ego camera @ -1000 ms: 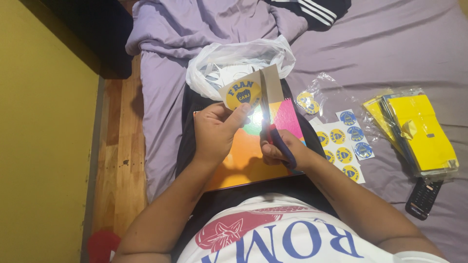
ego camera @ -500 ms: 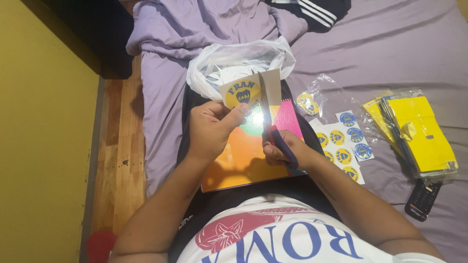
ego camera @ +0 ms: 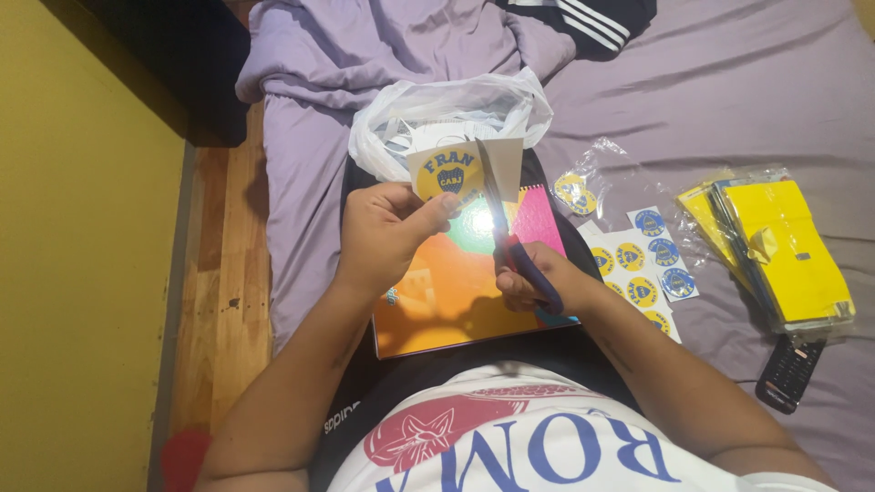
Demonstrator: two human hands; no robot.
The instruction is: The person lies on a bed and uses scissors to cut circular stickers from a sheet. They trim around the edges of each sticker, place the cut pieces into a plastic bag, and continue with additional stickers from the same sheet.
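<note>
A lilac bedsheet (ego camera: 729, 91) carries everything here, bunched into folds toward its far left corner and flat on the right. On the person's lap at the near middle lies an orange and pink spiral notebook (ego camera: 456, 296), which has slid a little nearer to the body than it lay a second ago. Above it, the left hand (ego camera: 387, 232) pinches a small piece of card (ego camera: 460, 169) between thumb and fingers; the card shows a round yellow and blue badge, and it now sits slightly higher and turned a bit more upright than before. The right hand (ego camera: 529, 278) is closed through the blue handles of a pair of scissors (ego camera: 497, 214), whose blades run up along the badge's right side, so the cut seems to be travelling round the circle as the card is rotated. A clear plastic bag (ego camera: 447, 114) gapes open just beyond the card, with white paper scraps lying inside it. Toward the right edge, a transparent packet (ego camera: 775, 246) holds yellow and blue sheets. Between it and the notebook lies a sheet of round badges (ego camera: 643, 264), uncut, and beside that a small clear sleeve (ego camera: 579, 187) with a cut badge in it. A dark handset (ego camera: 788, 369) rests near the right corner.
</note>
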